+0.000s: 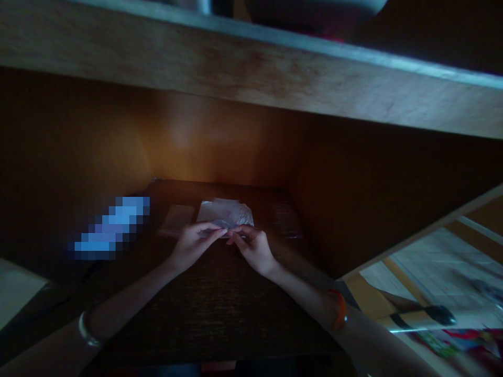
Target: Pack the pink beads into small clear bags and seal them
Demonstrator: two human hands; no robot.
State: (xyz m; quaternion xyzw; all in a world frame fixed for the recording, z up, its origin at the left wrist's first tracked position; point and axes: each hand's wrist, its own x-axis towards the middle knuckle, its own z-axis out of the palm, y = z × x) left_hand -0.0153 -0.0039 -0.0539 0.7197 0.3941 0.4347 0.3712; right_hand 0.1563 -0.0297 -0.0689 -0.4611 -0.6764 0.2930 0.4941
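Note:
My left hand (195,246) and my right hand (255,250) meet over the dark wooden desk (204,303). Fingers and thumbs of both are pinched together on a thin, see-through plastic piece (223,224), perhaps a small bag; dim light and blur hide its details. Just behind the fingertips lies a whitish, crinkled plastic packet (214,209). Left of it, a flat pale packet (177,215) rests on the desk. Some clear, thin plastic sheets or sleeves (285,220) lie to the right, hard to make out.
A blurred-out bright screen (113,225) leans at the left. Brown panels enclose the desk at the back (220,141) and right side (373,183). A thick shelf edge (243,68) crosses overhead. Beyond the right panel are a tiled floor (428,262) and colourful items (440,345).

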